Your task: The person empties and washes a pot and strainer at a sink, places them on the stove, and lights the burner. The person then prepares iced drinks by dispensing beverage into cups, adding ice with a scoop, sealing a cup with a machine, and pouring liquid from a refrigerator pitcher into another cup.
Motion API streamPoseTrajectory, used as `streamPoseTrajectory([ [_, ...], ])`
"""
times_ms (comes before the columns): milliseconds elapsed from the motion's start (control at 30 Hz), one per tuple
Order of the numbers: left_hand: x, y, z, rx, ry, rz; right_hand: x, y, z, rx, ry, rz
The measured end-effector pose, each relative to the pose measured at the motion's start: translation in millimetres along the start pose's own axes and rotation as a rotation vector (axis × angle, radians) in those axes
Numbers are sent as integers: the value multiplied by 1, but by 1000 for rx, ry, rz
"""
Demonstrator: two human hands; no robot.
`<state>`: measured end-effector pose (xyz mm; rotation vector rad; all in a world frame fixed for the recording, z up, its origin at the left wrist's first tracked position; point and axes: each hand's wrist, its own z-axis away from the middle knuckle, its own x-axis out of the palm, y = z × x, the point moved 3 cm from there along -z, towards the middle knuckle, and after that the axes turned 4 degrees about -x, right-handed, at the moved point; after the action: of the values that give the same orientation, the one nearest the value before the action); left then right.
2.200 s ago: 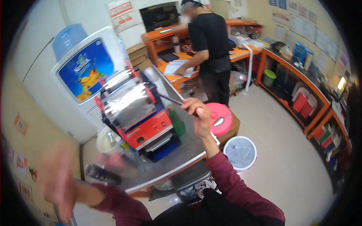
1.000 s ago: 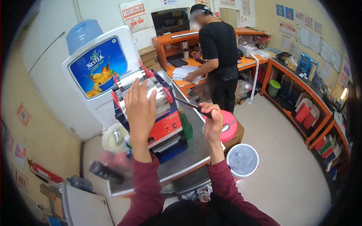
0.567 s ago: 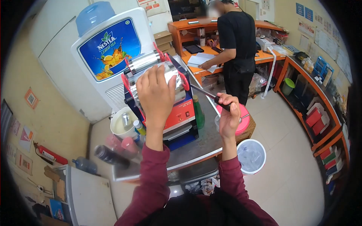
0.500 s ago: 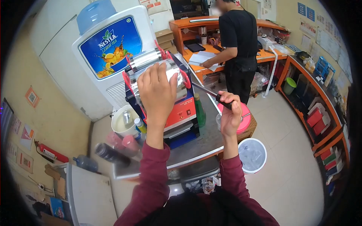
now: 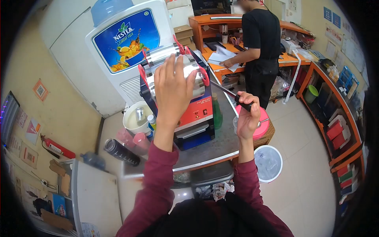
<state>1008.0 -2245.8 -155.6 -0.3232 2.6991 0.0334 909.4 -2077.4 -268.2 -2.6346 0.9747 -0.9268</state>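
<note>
A red and blue cup sealer point(image 5: 195, 114) with silvery film rolls point(image 5: 162, 54) on top stands on the grey counter point(image 5: 201, 156). My left hand point(image 5: 173, 87) lies over the front roll, its fingers stretched out and slightly apart. To the right of the machine, my right hand point(image 5: 249, 114) is wrapped round the black grip of the metal lever point(image 5: 227, 91), which slopes down from the machine's right side. Between machine and lever stands a green bottle point(image 5: 217, 112). Pink cups point(image 5: 141, 140) and a dark bottle point(image 5: 121, 152) are at the counter's left.
A pink-lidded container point(image 5: 263, 128) sits right of the counter, above a white bucket point(image 5: 268, 164). A person in black point(image 5: 260, 51) leans at the orange desk point(image 5: 227, 73), a hand on papers. A white bucket point(image 5: 136, 118) and drink dispenser point(image 5: 126, 41) are at left.
My left hand has come from the far left onto the film roll and its fingers are spread there. My right hand has stayed on the lever grip. The view has shifted, moving the scene within the frame.
</note>
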Motion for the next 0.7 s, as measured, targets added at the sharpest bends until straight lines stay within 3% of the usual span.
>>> streamPoseTrajectory([
  [700,11,-7,-2,67,89,-136,3,0,-6,-6,-21,-8],
])
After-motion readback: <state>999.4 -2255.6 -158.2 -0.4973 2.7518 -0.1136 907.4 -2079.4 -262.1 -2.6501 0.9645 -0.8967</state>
